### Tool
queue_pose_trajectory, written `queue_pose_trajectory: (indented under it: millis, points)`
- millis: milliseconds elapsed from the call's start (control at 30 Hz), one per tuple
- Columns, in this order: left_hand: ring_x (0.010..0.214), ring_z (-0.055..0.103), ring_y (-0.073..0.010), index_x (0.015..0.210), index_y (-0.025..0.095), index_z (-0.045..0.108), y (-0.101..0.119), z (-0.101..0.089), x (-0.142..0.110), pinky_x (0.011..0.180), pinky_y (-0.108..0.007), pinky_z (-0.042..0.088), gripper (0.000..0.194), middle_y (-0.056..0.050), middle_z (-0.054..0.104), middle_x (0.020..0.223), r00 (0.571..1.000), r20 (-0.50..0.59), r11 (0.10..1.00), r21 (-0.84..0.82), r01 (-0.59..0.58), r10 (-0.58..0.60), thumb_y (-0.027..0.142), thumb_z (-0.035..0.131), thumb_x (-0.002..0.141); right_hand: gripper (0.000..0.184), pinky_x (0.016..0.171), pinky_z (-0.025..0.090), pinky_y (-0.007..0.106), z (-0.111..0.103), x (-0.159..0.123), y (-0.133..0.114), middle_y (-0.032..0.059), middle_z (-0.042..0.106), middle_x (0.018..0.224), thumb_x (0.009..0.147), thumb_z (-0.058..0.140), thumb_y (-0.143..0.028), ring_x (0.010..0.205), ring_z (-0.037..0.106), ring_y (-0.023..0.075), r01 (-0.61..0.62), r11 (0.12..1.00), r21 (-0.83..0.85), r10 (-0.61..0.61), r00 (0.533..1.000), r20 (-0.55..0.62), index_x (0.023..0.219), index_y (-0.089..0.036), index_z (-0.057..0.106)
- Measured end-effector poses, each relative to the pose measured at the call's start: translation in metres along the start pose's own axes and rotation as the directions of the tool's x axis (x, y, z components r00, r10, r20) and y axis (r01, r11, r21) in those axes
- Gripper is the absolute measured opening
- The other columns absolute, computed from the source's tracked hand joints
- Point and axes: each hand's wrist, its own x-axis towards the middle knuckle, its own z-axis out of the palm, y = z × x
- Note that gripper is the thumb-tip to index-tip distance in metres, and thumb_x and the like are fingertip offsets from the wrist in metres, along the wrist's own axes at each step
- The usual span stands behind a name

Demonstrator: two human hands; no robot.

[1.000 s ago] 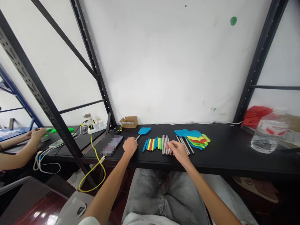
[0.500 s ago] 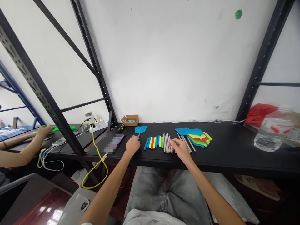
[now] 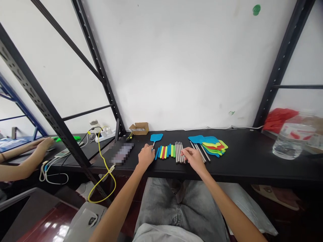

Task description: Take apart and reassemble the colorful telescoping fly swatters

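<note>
My left hand [image 3: 146,155] is closed around the thin metal shaft of a blue fly swatter [image 3: 156,137], its flat head pointing away from me. To its right lies a row of blue, yellow, red and green handles [image 3: 164,152]. Beside them is a row of metal rods [image 3: 178,153]. My right hand [image 3: 193,157] pinches at the rightmost rod of that row, its fingertips partly covering it. Further right, more metal rods [image 3: 205,153] lie under blue swatter heads [image 3: 202,139], next to a pile of yellow, red, green and blue heads [image 3: 219,147].
A phone [image 3: 122,153], a small cardboard box [image 3: 139,128] and a yellow cable [image 3: 101,158] are on the left. A large water bottle [image 3: 290,144] and a red bag [image 3: 279,119] stand right. Another person's hands [image 3: 45,144] work at far left, beyond a black shelf post [image 3: 50,101].
My left hand has moved a little to the right with the blue fly swatter, closer to the handles. My right hand stays at the metal rods.
</note>
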Motion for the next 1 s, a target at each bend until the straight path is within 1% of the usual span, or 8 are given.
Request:
queue_pose_trajectory:
  millis: [100, 167, 267, 367, 567, 767, 833, 1000]
  points:
    - [0.107, 0.059, -0.0271, 0.121, 0.021, 0.065, 0.004, -0.003, -0.015, 0.076, -0.031, 0.048, 0.039, -0.011, 0.061, 0.116, 0.995, -0.088, 0.999, 0.002, -0.044, 0.044, 0.041, 0.041, 0.097, 0.033, 0.058, 0.043, 0.028, 0.000, -0.002, -0.002, 0.0051, 0.071, 0.075, 0.090, 0.050, -0.044, 0.062, 0.062, 0.0186, 0.021, 0.982, -0.190, -0.039, 0.995, -0.089, 0.081, -0.019, 0.069]
    - [0.105, 0.059, -0.0269, 0.119, 0.021, 0.065, 0.008, -0.003, -0.024, 0.075, -0.031, 0.048, 0.040, -0.011, 0.063, 0.111, 0.993, -0.100, 0.998, 0.014, -0.062, 0.063, 0.044, 0.042, 0.096, 0.030, 0.061, 0.042, 0.029, 0.002, -0.004, -0.004, 0.0044, 0.069, 0.074, 0.091, 0.049, -0.041, 0.066, 0.063, 0.0197, 0.015, 0.922, -0.387, -0.080, 0.985, -0.152, 0.085, -0.020, 0.070]
    - [0.100, 0.060, -0.0274, 0.113, 0.020, 0.067, 0.014, -0.002, -0.033, 0.073, -0.032, 0.047, 0.038, -0.011, 0.066, 0.103, 0.995, -0.065, 0.996, 0.053, -0.069, 0.072, 0.045, 0.047, 0.093, 0.023, 0.066, 0.041, 0.029, 0.007, -0.007, -0.006, 0.0061, 0.070, 0.095, 0.089, 0.052, -0.034, 0.078, 0.064, 0.0208, -0.018, 0.777, -0.629, -0.109, 0.980, -0.164, 0.098, -0.023, 0.070]
    - [0.096, 0.062, -0.0277, 0.100, 0.020, 0.068, 0.017, -0.002, -0.036, 0.071, -0.032, 0.047, 0.031, -0.011, 0.067, 0.097, 0.998, -0.022, 0.995, 0.076, -0.058, 0.060, 0.041, 0.048, 0.092, 0.026, 0.066, 0.040, 0.029, 0.012, -0.008, -0.006, 0.0076, 0.067, 0.110, 0.088, 0.056, -0.031, 0.088, 0.065, 0.0225, -0.059, 0.650, -0.758, -0.064, 0.989, -0.132, 0.110, -0.023, 0.067]
    - [0.091, 0.065, -0.0258, 0.093, 0.021, 0.067, 0.018, -0.007, -0.035, 0.068, -0.029, 0.046, 0.023, -0.009, 0.069, 0.094, 0.999, 0.021, 0.997, 0.060, -0.041, 0.040, 0.035, 0.049, 0.091, 0.031, 0.070, 0.040, 0.029, 0.012, -0.005, -0.007, 0.0094, 0.067, 0.105, 0.093, 0.050, -0.031, 0.092, 0.065, 0.0237, -0.082, 0.530, -0.844, 0.046, 0.997, -0.068, 0.119, -0.021, 0.062]
    - [0.093, 0.064, -0.0257, 0.105, 0.023, 0.068, 0.017, -0.009, -0.036, 0.069, -0.029, 0.046, 0.026, -0.008, 0.070, 0.094, 1.000, 0.023, 0.999, 0.040, -0.013, 0.012, 0.033, 0.051, 0.089, 0.024, 0.068, 0.040, 0.031, 0.007, -0.005, -0.013, 0.0107, 0.068, 0.099, 0.091, 0.054, -0.037, 0.089, 0.066, 0.0267, -0.094, 0.432, -0.897, 0.124, 0.991, -0.044, 0.099, -0.019, 0.067]
    - [0.093, 0.064, -0.0254, 0.110, 0.024, 0.068, 0.017, -0.010, -0.036, 0.069, -0.029, 0.046, 0.028, -0.008, 0.070, 0.097, 1.000, 0.012, 0.999, 0.033, -0.007, 0.007, 0.032, 0.050, 0.089, 0.025, 0.068, 0.041, 0.032, 0.006, -0.005, -0.013, 0.0116, 0.068, 0.099, 0.090, 0.054, -0.037, 0.089, 0.066, 0.0272, -0.103, 0.418, -0.903, 0.139, 0.989, -0.049, 0.100, -0.019, 0.068]
    - [0.096, 0.064, -0.0239, 0.117, 0.023, 0.066, 0.016, -0.014, -0.037, 0.071, -0.027, 0.045, 0.032, -0.008, 0.070, 0.103, 1.000, -0.030, 1.000, 0.019, -0.002, 0.003, 0.032, 0.051, 0.091, 0.025, 0.068, 0.040, 0.031, 0.004, -0.002, -0.011, 0.0124, 0.071, 0.093, 0.091, 0.053, -0.036, 0.090, 0.067, 0.0274, -0.139, 0.435, -0.890, 0.168, 0.983, -0.072, 0.101, -0.018, 0.068]
